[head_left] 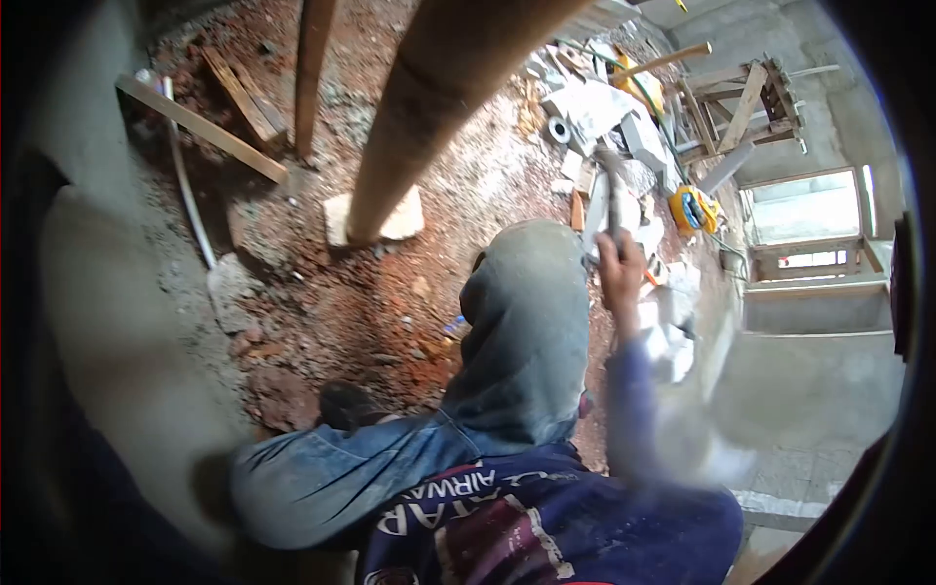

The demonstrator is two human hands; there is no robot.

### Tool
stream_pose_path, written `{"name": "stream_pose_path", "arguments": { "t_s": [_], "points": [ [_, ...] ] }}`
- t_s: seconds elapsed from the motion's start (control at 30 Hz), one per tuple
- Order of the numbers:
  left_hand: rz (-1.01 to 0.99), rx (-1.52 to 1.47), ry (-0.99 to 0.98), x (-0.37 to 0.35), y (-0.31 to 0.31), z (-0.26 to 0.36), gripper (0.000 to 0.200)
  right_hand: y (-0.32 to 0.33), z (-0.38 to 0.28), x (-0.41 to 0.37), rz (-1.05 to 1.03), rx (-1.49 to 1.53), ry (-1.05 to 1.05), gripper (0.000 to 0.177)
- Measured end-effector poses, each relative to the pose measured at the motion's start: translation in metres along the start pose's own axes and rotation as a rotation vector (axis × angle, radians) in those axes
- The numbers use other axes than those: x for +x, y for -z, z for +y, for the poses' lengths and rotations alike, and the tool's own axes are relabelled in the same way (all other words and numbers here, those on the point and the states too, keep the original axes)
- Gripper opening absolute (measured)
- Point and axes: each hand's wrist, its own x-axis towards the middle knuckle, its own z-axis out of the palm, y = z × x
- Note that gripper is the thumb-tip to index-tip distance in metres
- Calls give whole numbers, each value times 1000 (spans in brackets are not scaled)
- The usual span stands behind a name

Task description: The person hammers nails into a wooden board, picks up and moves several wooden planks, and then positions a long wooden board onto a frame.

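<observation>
My right hand [622, 278] is raised beside my bent knee, its fingers wrapped round the handle of a hammer [614, 190]. The hammer points away from me, and its head end is blurred against the pale debris behind it. The sleeve on that arm is smeared by motion. My left hand does not show. In front of me a thick round wooden post [409, 127] stands with its foot on a pale flat block [402, 214].
A thinner wooden pole [312, 88] rises left of the post. Boards [205, 132] and a white pipe [185, 185] lean near the left wall. Rubble covers the ground [331, 302]. At right lie scrap pieces [590, 107], a yellow reel [694, 210] and a wooden frame [746, 107].
</observation>
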Motion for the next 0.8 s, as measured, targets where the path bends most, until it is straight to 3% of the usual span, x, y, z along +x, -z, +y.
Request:
{"name": "stream_pose_path", "arguments": {
  "t_s": [0.1, 0.23, 0.27, 0.37, 0.4, 0.47, 0.5, 0.53, 0.57, 0.6, 0.63, 0.7, 0.73, 0.77, 0.8],
  "points": [
    [-22, -106, 11, -30, -2, 14, 55, -61, 77, -13, 28, -85, -18, 28],
    [-124, -215, 50, -73, 6, 46, 44, -130, 144, 4, -240, -326, -306, 34],
    [-172, -239, 81, -90, 12, 59, 42, -142, 161, 19, -273, -330, -265, 34],
    [-385, -269, 262, -138, 47, 103, 33, -201, 197, 91, -79, -262, 322, 35],
    [-433, -236, 290, -155, 61, 122, 33, -218, 192, 122, -114, -175, 362, 33],
    [-609, -365, 574, -195, 85, 161, 45, -254, 174, 191, -256, -100, 363, 33],
    [-682, -428, 720, -198, 94, 180, 52, -276, 172, 222, -221, -117, 437, 31],
    [-704, -394, 746, -199, 107, 199, 52, -295, 167, 254, -212, -156, 479, 32],
    [-797, -403, 883, -187, 123, 222, 45, -302, 140, 272, -286, -74, 353, 31],
    [-880, -400, 1025, -177, 136, 239, 39, -329, 149, 299, -227, -103, 414, 31],
    [-902, -358, 1063, -173, 147, 252, 39, -321, 113, 303, -296, -210, 362, 31],
    [-891, -570, 1173, -167, 173, 272, 39, -363, 130, 343, -264, -372, 589, 31],
    [-914, -507, 1216, -163, 186, 281, 39, -367, 120, 350, -371, -468, 601, 30],
    [-923, -541, 1298, -159, 197, 289, 39, -388, 121, 363, -447, -677, 481, 31],
    [-923, -571, 1376, -155, 208, 294, 39, -412, 146, 379, -396, -736, 580, 36]
  ]
}}
